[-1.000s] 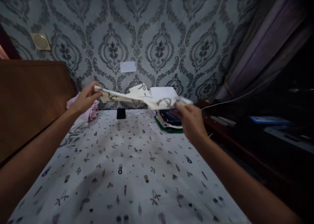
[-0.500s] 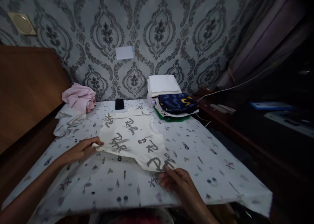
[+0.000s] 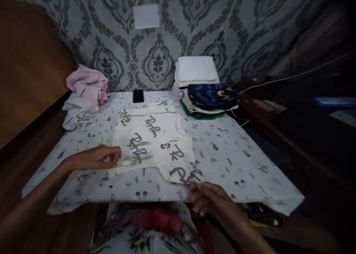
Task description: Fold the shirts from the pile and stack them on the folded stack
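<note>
A cream T-shirt with dark script lettering and a small badge print lies spread on the patterned cloth, its neckline towards the right. My left hand is over the shirt's near left corner, fingers bent and apart, with no cloth visibly pinched. At the near right, my right hand has the edge of the shirt's sleeve between thumb and fingers, by the table's front edge.
Folded clothes are stacked at the back right, a navy patterned garment among them. Crumpled pink cloth and white cloth lie at the back left. A black phone rests near the wall. A white cable runs off right.
My left hand has let go of the shirt's corner, which was lifted and now lies flatter. The right hand stays at the sleeve. The view has tilted downward.
</note>
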A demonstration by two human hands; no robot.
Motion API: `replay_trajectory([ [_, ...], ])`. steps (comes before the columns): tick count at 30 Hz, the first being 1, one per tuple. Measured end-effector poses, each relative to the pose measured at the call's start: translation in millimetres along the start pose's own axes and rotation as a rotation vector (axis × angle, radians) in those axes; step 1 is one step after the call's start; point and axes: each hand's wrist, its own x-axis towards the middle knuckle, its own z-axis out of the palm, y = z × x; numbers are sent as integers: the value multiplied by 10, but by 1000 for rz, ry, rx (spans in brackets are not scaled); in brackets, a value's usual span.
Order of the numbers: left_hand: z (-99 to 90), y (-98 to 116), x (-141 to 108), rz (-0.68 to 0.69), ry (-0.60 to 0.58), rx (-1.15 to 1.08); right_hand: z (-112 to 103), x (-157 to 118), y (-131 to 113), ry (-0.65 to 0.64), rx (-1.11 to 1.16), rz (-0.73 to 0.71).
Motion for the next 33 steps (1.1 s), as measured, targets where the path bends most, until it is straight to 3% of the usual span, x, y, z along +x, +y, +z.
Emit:
replay_trajectory([
  [4,264,-76,27,13,96,260,36,-33,-5,-50,-144,-96],
  [7,458,-56,78,102,186,434,138,-95,-55,-139,-338,-264],
  [10,581,100,187,220,235,551,184,-108,-148,-163,-612,-570],
  [13,705,339,387,346,290,624,116,-20,-214,-78,-1026,-895],
  [15,806,499,562,421,316,652,42,66,-222,-10,-1258,-977],
  [17,893,631,740,457,316,658,-14,144,-226,23,-1373,-951],
  [19,934,720,893,447,308,631,-41,207,-262,49,-1334,-890],
  [27,724,800,1147,179,271,203,-78,538,-642,82,-489,-505],
  [30,765,884,1186,153,336,244,-78,642,-683,58,-340,-446],
  [33,845,1003,1199,240,363,433,-70,668,-674,51,-298,-433],
])
